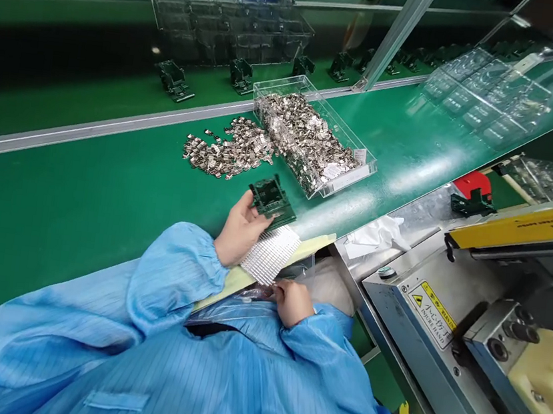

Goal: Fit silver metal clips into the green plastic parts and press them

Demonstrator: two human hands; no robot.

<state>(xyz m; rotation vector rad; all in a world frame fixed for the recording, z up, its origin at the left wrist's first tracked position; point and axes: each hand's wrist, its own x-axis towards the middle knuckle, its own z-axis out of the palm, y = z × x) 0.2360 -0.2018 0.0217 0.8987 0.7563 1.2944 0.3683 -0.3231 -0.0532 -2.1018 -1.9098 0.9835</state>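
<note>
My left hand (242, 230) holds a dark green plastic part (273, 200) above the front edge of the green table, its fingers wrapped round the part's left and lower side. Just below lies a silvery sheet with a grid pattern (271, 255), on a yellow sheet (310, 246). At the lower corner of the silvery sheet, my right hand (294, 301) is closed in a pinch; whatever sits between its fingertips is too small to make out. Small metal pieces (230, 151) are heaped on the table beyond my left hand.
A clear box (342, 187) full of metal pieces stands beside the heap. Several dark green parts (174, 80) line the belt behind a metal rail (99, 126). At the right is a machine with a warning label (431, 313), near a white crumpled cloth (378, 236). Clear trays (492, 96) lie farther back.
</note>
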